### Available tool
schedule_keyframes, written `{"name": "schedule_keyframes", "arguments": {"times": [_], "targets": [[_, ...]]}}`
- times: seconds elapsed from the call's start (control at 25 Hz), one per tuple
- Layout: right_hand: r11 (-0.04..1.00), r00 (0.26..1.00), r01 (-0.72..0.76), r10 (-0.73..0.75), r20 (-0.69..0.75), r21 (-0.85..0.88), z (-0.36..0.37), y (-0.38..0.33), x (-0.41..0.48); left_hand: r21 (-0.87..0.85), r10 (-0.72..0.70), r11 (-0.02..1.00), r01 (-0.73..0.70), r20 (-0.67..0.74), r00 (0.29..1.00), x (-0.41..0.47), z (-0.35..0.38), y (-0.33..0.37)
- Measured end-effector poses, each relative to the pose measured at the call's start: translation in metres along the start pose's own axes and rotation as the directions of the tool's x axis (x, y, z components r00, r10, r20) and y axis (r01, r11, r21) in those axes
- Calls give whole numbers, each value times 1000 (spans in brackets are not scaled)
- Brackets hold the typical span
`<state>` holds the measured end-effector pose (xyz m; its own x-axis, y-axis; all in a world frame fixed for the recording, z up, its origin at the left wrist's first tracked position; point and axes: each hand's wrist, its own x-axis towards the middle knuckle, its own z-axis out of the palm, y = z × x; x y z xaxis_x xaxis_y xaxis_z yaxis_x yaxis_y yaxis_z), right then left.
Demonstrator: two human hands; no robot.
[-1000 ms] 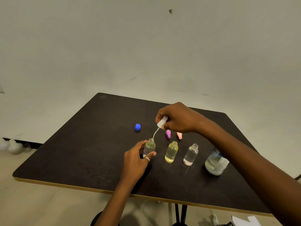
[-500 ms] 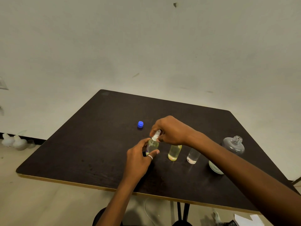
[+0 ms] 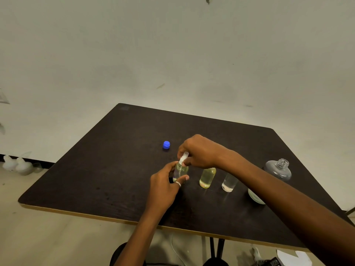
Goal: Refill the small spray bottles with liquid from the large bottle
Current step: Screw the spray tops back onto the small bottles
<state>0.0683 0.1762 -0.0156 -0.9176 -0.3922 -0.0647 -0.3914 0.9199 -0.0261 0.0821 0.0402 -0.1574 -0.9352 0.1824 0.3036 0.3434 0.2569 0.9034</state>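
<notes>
Head view: my left hand (image 3: 165,187) grips the bottle (image 3: 180,170) mid-worktop (image 3: 115,169), towards the near edge, my right hand (image 3: 199,152) pinches the sprayer (image 3: 184,156) on its neck; next, I judge, twisting it tight.

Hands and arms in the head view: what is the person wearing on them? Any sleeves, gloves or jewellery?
No gloves, and no sleeves in view on the left forearm or the right forearm. The left hand wears a thin silver-coloured ring. The right hand shows no ring, and its wrist has no watch or band.
</notes>
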Motion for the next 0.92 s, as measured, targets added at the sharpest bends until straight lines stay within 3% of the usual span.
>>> {"name": "schedule_keyframes", "arguments": {"times": [0.32,0.56,0.64,0.8,0.92], "targets": [[954,987,-160,150,-59,-255,6,-7,1,3,12,1000,-12,-17,1000,-1,0,0],[946,974,-217,193,-122,-240,8,-7,0,-14,3,1000,-3,6,1000,0,-1,2],[974,984,-160,143,-109,-159,-3,-2,-2,-23,9,1000,-9,5,1000,-1,-1,2],[996,995,89,-88,38,-11,-23,2,-11,-21,9,1000,-9,4,1000,0,0,2],[993,992,111,-110,57,-24,-18,-1,-10,-12,11,1000,-11,9,1000,-1,0,2]]}}
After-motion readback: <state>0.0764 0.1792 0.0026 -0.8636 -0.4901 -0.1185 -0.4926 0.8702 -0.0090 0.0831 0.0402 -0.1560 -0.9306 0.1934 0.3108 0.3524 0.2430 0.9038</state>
